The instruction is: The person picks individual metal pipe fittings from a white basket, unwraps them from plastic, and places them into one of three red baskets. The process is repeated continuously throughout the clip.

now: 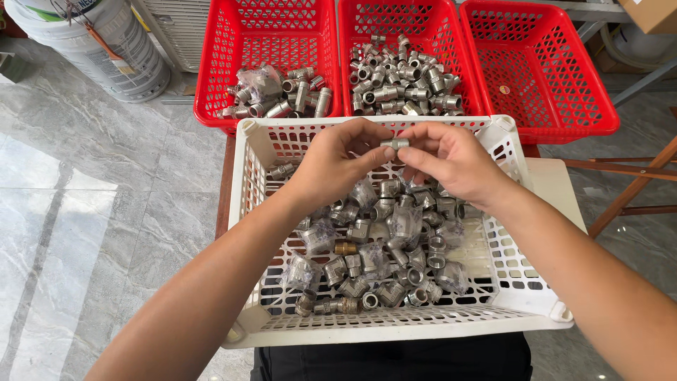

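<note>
Floor: grey marbled tiles (84,183) all round, with a small table (557,190) carrying the white basket (395,326) right in front of me.
Fitting: a short silver threaded pipe piece (395,143), held in the air above the far end of the white basket.
Left hand (338,162): fingertips pinched on the fitting's left end.
Right hand (451,164): thumb and forefinger pinched on its right end, other fingers curled.
Handling: I judge it solid metal, stiff, heavy for its bulk, not fragile; smooth parts may slip, threads bite better.
Hold: best taken at the two ends, as I have it.
White basket contents: a heap of elbows and joints (384,247), some in clear wrap.
Red baskets: left (268,113) and middle (409,106) hold straight silver pieces, right (543,77) shows none.
Hidden: my fingers cover most of the fitting, so I cannot tell its full shape; the table mostly lies under the basket.
</note>
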